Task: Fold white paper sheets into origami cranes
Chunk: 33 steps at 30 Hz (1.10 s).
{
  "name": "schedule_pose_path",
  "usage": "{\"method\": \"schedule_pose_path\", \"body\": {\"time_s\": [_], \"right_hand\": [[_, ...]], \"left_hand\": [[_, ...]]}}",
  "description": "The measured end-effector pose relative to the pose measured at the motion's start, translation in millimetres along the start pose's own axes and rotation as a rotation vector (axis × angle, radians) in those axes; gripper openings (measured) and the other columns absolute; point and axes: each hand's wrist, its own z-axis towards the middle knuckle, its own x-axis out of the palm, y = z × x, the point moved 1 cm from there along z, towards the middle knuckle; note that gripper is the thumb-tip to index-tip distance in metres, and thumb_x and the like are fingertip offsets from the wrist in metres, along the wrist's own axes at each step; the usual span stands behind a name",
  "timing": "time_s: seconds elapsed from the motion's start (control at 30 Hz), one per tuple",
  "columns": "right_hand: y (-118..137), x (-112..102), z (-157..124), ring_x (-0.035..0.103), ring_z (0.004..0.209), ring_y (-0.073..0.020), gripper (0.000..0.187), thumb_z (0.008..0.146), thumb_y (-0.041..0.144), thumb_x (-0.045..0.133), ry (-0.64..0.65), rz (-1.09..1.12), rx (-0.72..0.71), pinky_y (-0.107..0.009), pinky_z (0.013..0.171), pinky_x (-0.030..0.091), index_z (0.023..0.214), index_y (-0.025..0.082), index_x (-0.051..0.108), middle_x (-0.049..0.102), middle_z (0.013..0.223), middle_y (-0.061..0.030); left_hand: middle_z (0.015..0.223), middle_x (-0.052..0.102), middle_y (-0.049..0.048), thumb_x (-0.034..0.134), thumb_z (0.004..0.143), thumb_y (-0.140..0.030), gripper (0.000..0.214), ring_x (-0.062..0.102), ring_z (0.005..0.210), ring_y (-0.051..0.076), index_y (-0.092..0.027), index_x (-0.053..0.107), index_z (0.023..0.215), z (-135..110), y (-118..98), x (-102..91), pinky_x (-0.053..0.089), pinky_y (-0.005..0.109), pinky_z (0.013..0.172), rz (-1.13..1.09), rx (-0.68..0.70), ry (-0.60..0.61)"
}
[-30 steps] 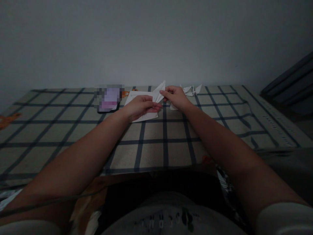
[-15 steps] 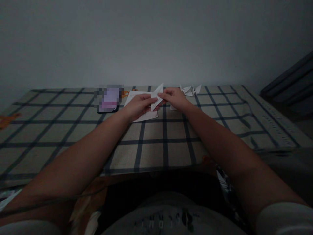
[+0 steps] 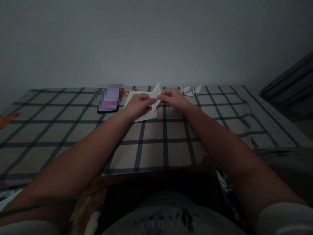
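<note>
A small folded white paper (image 3: 156, 89) is held up between both hands, above the far part of the table. My left hand (image 3: 139, 103) is closed on its left side, thumb lying across the front. The thumb and fingertips of my right hand (image 3: 174, 98) pinch its right edge. Beneath the left hand lie flat white paper sheets (image 3: 149, 115), partly covered by the hand. Just past the right hand sit folded paper cranes (image 3: 192, 90), partly hidden behind that hand.
A phone (image 3: 109, 99) with a blurred-out screen stands left of the sheets. The checked tablecloth (image 3: 151, 151) covers the table, with orange printed figures on it. A plain wall (image 3: 156, 42) rises behind the far edge. A dark slatted object (image 3: 290, 78) is at the right.
The folded paper has turned more upright and shifted slightly left, its front opening out somewhat. My right fingers have moved a little left along with it.
</note>
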Motion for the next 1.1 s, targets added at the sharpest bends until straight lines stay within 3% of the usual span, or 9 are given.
{"method": "schedule_pose_path", "body": {"time_s": [0.27, 0.5, 0.63, 0.9, 1.1], "right_hand": [[4.0, 2.8, -4.5, 0.058, 0.058, -0.0091, 0.021, 0.091, 0.018, 0.077, 0.025, -0.016, 0.017, -0.021, 0.058, 0.045, 0.073, 0.015, 0.066, 0.063, 0.059, 0.0024], [1.7, 3.2, -1.5, 0.058, 0.061, -0.0089, 0.031, 0.095, 0.035, 0.076, 0.046, 0.050, 0.009, -0.021, 0.062, 0.048, 0.072, 0.015, 0.068, 0.066, 0.065, 0.0010], [-6.7, 0.6, 1.7, 0.058, 0.063, -0.0097, 0.029, 0.089, 0.035, 0.081, 0.085, 0.013, -0.007, -0.023, 0.064, 0.048, 0.073, 0.015, 0.068, 0.065, 0.065, 0.0012], [-9.2, -4.0, 1.7, 0.053, 0.060, -0.0097, 0.033, 0.090, 0.037, 0.078, 0.099, -0.121, -0.067, -0.023, 0.060, 0.040, 0.069, 0.017, 0.062, 0.060, 0.062, 0.0030], [-7.1, 1.5, 1.3, 0.055, 0.061, -0.0103, 0.027, 0.094, 0.033, 0.073, 0.109, -0.036, -0.041, -0.023, 0.062, 0.041, 0.073, 0.016, 0.066, 0.061, 0.063, 0.0025]], "left_hand": [[0.071, 0.070, 0.0025, 0.088, 0.072, -0.029, 0.021, 0.059, 0.057, 0.008, -0.014, 0.076, 0.080, 5.0, 0.1, -5.5, 0.047, 0.020, 0.056, -0.007, 0.072, 0.026], [0.076, 0.075, 0.0030, 0.089, 0.074, -0.031, 0.022, 0.064, 0.061, 0.010, -0.016, 0.075, 0.081, 6.2, -1.0, -5.2, 0.052, 0.021, 0.059, -0.064, 0.108, -0.083], [0.080, 0.076, 0.0034, 0.090, 0.074, -0.030, 0.023, 0.068, 0.067, 0.011, -0.015, 0.075, 0.082, 5.6, -1.7, -2.7, 0.058, 0.023, 0.068, -0.102, 0.098, -0.053], [0.084, 0.078, 0.0062, 0.090, 0.072, -0.025, 0.020, 0.072, 0.071, 0.011, -0.012, 0.078, 0.083, 6.5, 3.4, -2.9, 0.057, 0.018, 0.065, -0.112, 0.063, 0.023], [0.078, 0.077, 0.0037, 0.089, 0.072, -0.024, 0.017, 0.066, 0.064, 0.009, -0.013, 0.078, 0.080, 2.9, -3.3, -1.9, 0.053, 0.019, 0.061, -0.105, 0.114, -0.072]]}}
